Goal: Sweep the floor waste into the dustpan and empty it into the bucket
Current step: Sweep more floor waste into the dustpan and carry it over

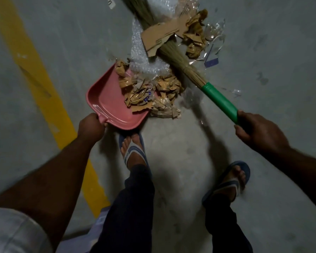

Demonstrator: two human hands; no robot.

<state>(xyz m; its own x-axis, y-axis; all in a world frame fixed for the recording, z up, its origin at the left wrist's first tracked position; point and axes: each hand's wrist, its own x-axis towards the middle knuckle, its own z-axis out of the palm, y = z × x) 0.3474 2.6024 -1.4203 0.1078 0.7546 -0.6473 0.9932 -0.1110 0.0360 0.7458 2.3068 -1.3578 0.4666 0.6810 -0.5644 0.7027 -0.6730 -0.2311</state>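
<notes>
Floor [263, 52]: grey concrete, yellow line [44, 84] at left.
Dustpan [108, 103]: pink, near centre-left, mouth turned right toward the waste so scraps can slide in; crumpled brown paper [135, 95] lies across its lip.
Left hand [91, 126]: fingers curled round the dustpan handle, bracing it.
Right hand [254, 130]: fingers wrapped round the broom [219, 99] handle; bristles reach far, cardboard [161, 37] lying across them, placed to drag waste nearer.
Bucket: not visible.

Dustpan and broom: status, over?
Left hand grips dustpan handle; right hand grips broom. Paper scraps partly in pan, rest on floor. Cardboard lies across bristles. Bucket not in view.
</notes>
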